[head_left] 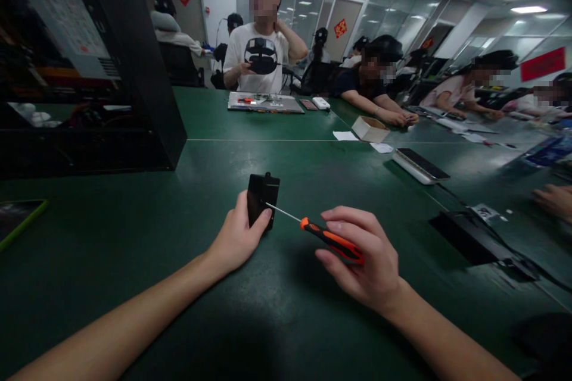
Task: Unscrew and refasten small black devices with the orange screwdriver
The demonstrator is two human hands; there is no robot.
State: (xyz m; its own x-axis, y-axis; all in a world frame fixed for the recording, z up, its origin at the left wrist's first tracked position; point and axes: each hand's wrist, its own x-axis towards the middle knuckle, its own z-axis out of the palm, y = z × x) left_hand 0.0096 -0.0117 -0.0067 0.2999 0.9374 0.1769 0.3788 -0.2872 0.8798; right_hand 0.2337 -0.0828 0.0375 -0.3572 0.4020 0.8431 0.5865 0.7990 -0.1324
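Note:
My left hand [239, 232] is closed round a small black rectangular box [260, 190], held tilted up just above the green table [214, 172]. The box has a small tab on its top edge, and my thumb lies across its lower face. An orange and black screwdriver [333, 239] rests in my right hand [366, 253], its handle end against the palm and the fingers loosely curved about it. Its thin metal shaft points left, with the tip at the face of the box. Whether the tip sits in a screw is too small to tell.
A black-framed cabinet [147, 71] stands at the left, a green-edged phone [22, 220] before it. Rightward are an open carton [370, 129], a white device [420, 165] and a black flat box [465, 238] with cables. Across the table a person [254, 41] stands behind a panel [266, 103].

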